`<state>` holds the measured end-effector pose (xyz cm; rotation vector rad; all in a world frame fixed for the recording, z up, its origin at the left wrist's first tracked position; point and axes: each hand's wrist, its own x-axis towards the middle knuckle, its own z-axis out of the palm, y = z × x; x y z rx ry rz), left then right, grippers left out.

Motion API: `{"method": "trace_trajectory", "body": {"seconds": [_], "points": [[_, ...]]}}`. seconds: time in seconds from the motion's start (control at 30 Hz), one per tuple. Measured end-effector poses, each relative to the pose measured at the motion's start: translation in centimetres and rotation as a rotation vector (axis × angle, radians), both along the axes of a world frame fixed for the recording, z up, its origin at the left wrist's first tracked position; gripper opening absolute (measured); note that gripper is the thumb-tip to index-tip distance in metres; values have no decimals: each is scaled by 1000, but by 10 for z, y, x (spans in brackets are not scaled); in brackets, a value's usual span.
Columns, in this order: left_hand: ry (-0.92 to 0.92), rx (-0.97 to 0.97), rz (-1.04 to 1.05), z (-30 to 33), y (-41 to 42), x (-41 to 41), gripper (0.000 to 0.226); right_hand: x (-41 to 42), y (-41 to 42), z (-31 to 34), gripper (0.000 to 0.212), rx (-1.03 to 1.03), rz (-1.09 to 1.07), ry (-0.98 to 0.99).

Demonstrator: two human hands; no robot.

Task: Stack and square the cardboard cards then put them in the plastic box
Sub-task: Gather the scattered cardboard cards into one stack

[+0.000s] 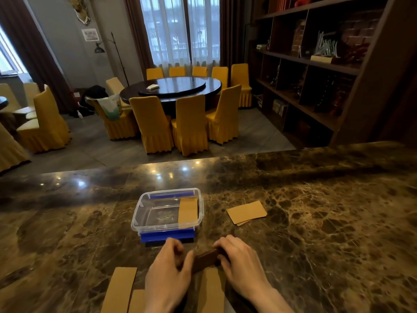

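Note:
A small stack of brown cardboard cards (206, 258) stands on edge on the marble counter, gripped between my left hand (168, 271) and my right hand (237, 260). Just beyond them sits the clear plastic box (144, 219) with blue clips; a stack of cards (188, 210) lies inside along its right wall. Two overlapping cards (247, 212) lie flat to the right of the box. More cards lie flat near me: one (120, 288) at the lower left, another (212, 292) under my hands.
The dark marble counter (316, 222) stretches wide to both sides; its far edge drops off to a dining room with a round table and yellow-covered chairs. A wooden shelf unit stands at the right beyond the counter.

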<state>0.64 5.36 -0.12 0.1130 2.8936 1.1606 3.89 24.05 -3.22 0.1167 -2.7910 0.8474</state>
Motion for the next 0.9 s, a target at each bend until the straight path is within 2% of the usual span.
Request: {"method": "trace_trajectory", "body": {"seconds": [0.1, 0.17, 0.23, 0.3, 0.4, 0.53, 0.63, 0.73, 0.83, 0.9], "points": [[-180, -108, 67, -1, 8, 20, 38, 0, 1, -1, 25, -1, -23, -4], [-213, -164, 67, -4, 20, 33, 65, 0, 4, -2, 25, 9, -48, -1], [-240, -238, 46, -7, 25, 39, 102, 1, 5, 0, 24, 26, -67, -3], [-336, -334, -19, -4, 26, 34, 118, 0, 7, 2, 23, 28, -85, -4], [-476, -326, -113, 3, 26, 24, 96, 0, 12, 4, 23, 28, -111, -5], [-491, -52, -37, -1, 7, 17, 55, 1, 15, 5, 24, 21, -119, -5], [-339, 105, 74, -5, -18, 7, 42, 0, 17, 7, 25, 12, -115, 3], [-84, 211, 221, 1, -41, -7, 49, -3, 12, 9, 25, 8, -68, -4], [150, 199, 316, 10, -53, -22, 48, -7, 1, 11, 24, 1, 1, -20], [223, 138, 214, 15, -52, -28, 52, -10, -6, 11, 23, 7, 44, -35]]}}
